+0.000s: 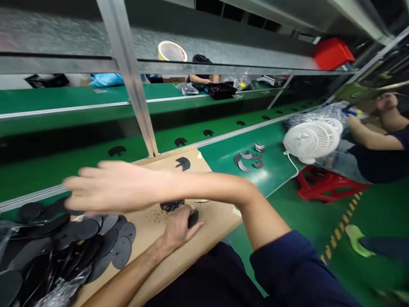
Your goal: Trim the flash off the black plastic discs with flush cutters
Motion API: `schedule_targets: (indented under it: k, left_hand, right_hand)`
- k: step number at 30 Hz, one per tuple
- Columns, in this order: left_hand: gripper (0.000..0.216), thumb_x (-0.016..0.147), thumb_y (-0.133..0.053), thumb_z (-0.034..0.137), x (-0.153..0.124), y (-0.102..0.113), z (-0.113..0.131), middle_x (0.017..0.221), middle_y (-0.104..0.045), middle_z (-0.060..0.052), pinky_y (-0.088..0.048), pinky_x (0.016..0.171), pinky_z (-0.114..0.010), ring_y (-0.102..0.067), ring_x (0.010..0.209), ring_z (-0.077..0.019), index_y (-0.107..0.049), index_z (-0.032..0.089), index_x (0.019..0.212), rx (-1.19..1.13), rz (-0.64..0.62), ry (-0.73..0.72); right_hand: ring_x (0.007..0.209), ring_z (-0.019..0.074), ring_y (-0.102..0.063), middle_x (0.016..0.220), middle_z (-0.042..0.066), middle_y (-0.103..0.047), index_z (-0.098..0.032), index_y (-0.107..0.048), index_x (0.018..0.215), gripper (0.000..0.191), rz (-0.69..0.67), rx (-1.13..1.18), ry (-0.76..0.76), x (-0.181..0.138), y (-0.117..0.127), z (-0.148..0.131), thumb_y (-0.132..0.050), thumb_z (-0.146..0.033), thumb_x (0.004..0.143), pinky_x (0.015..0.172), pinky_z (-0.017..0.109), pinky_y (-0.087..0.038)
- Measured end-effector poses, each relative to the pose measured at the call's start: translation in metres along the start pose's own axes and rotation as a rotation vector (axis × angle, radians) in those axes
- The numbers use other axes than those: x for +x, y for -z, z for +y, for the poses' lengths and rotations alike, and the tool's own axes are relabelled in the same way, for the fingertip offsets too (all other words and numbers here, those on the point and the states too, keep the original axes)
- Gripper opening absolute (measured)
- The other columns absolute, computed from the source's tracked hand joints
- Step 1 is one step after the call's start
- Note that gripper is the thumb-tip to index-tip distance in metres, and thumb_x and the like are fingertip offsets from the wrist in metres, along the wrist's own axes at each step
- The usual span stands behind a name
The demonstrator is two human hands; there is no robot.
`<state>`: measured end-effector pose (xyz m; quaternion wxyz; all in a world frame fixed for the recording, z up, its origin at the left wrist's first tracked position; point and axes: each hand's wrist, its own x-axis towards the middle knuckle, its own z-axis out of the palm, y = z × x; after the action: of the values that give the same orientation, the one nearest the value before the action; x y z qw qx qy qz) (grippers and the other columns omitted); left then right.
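My right hand (pixel 108 187) reaches across to the left, fingers stretched out flat and smeared by motion, above a heap of flat black oval pieces (pixel 64 243). Nothing shows in it. My left hand (pixel 177 230) rests on a brown cardboard sheet (pixel 211 221), its fingers closed round a small black object (pixel 193 218). Just beyond it lies a little pile of tiny black bits (pixel 171 205). One black curved piece (pixel 183 163) sits at the cardboard's far edge.
Single black pieces (pixel 116 150) ride along a green conveyor (pixel 79 166) behind a slanted metal post (pixel 134 85). Grey curved parts (pixel 247 161), a white fan (pixel 311 140) and a red stool (pixel 322 185) lie to the right, beside a seated co-worker (pixel 383 145). Another person (pixel 203 76) works near a black tray (pixel 220 89).
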<state>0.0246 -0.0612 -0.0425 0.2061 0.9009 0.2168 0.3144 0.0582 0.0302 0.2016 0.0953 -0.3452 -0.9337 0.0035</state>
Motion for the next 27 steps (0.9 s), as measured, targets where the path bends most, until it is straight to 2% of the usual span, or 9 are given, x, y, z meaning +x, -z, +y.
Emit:
schedule_targets:
  k: [2,4,7,11,13,17,20,23,27]
  left_hand:
    - [0.031,0.094,-0.055,0.045,-0.002,0.005,-0.006,0.081,-0.067,-0.011,-0.057,0.067,-0.037,-0.069,0.074,-0.0268,-0.062,0.016,0.103,0.037,0.140,0.061]
    - [0.036,0.095,-0.051,0.041,-0.001,0.009,-0.009,0.089,-0.069,-0.016,-0.057,0.070,-0.040,-0.070,0.081,-0.0304,-0.061,0.013,0.115,0.070,0.211,0.093]
    - [0.049,0.096,-0.047,0.034,0.006,0.010,-0.007,0.106,-0.067,-0.021,-0.057,0.071,-0.039,-0.070,0.087,-0.0303,-0.049,0.007,0.136,0.136,0.185,0.073]
    - [0.053,0.097,-0.046,0.028,0.020,0.008,0.004,0.102,-0.063,-0.020,-0.053,0.062,-0.033,-0.066,0.076,-0.0258,-0.040,0.002,0.143,0.260,0.146,0.002]
    - [0.056,0.097,-0.047,0.027,0.026,0.009,0.008,0.101,-0.060,-0.018,-0.053,0.061,-0.032,-0.065,0.076,-0.0253,-0.037,0.001,0.145,0.297,0.129,0.004]
    - [0.066,0.093,-0.054,0.026,0.032,0.013,0.009,0.112,-0.056,-0.018,-0.056,0.067,-0.033,-0.065,0.082,-0.0254,-0.030,0.005,0.151,0.310,0.074,0.017]
    - [0.069,0.092,-0.056,0.023,0.032,0.016,0.009,0.119,-0.053,-0.019,-0.058,0.069,-0.035,-0.066,0.088,-0.0264,-0.028,0.010,0.153,0.297,0.038,-0.008]
    - [0.067,0.092,-0.055,0.020,0.031,0.024,0.008,0.130,-0.048,-0.023,-0.060,0.080,-0.043,-0.064,0.104,-0.0319,-0.027,0.013,0.152,0.275,0.033,-0.045]
    - [0.055,0.096,-0.053,0.025,0.024,0.047,0.000,0.135,-0.045,-0.023,-0.058,0.091,-0.052,-0.060,0.113,-0.0343,-0.036,0.016,0.147,0.261,0.065,-0.024]
  right_hand:
    - [0.120,0.0187,-0.056,0.134,0.007,-0.060,-0.020,-0.063,0.119,0.025,-0.031,-0.001,-0.003,-0.074,-0.031,-0.004,-0.052,-0.037,0.103,0.098,0.030,-0.048]
    - [0.113,0.0231,-0.060,0.128,0.013,-0.061,-0.018,-0.058,0.128,0.042,0.018,0.079,-0.295,-0.130,-0.060,-0.004,-0.058,-0.048,0.098,0.092,0.034,-0.052]
    - [0.105,0.0244,-0.062,0.120,0.012,-0.061,-0.018,-0.050,0.138,0.056,0.131,0.317,-0.673,-0.178,-0.094,-0.004,-0.059,-0.054,0.096,0.089,0.039,-0.054]
    - [0.109,0.0234,-0.060,0.119,0.010,-0.061,-0.023,-0.054,0.132,0.042,0.412,0.730,-0.821,-0.205,-0.119,-0.004,-0.062,-0.044,0.096,0.099,0.043,-0.049]
    - [0.104,0.0216,-0.061,0.113,0.009,-0.062,-0.022,-0.055,0.127,0.037,0.504,0.842,-0.860,-0.214,-0.127,-0.005,-0.061,-0.042,0.096,0.094,0.041,-0.052]
    - [0.063,0.0137,-0.062,0.076,-0.002,-0.059,-0.022,-0.053,0.115,0.030,0.483,1.011,-0.853,-0.223,-0.145,-0.011,-0.052,-0.048,0.100,0.061,0.029,-0.055]
    - [0.053,0.0114,-0.061,0.067,-0.006,-0.056,-0.021,-0.052,0.105,0.030,0.468,1.089,-0.859,-0.227,-0.155,-0.010,-0.052,-0.051,0.099,0.053,0.025,-0.054]
    - [0.055,0.0109,-0.063,0.073,-0.003,-0.063,-0.020,-0.056,0.100,0.029,0.497,1.055,-0.939,-0.247,-0.152,0.012,-0.061,-0.048,0.095,0.053,0.025,-0.055]
    - [0.073,0.0134,-0.067,0.096,0.003,-0.068,-0.017,-0.060,0.116,0.031,0.649,0.825,-1.207,-0.311,-0.130,0.075,-0.061,-0.042,0.098,0.066,0.030,-0.059]
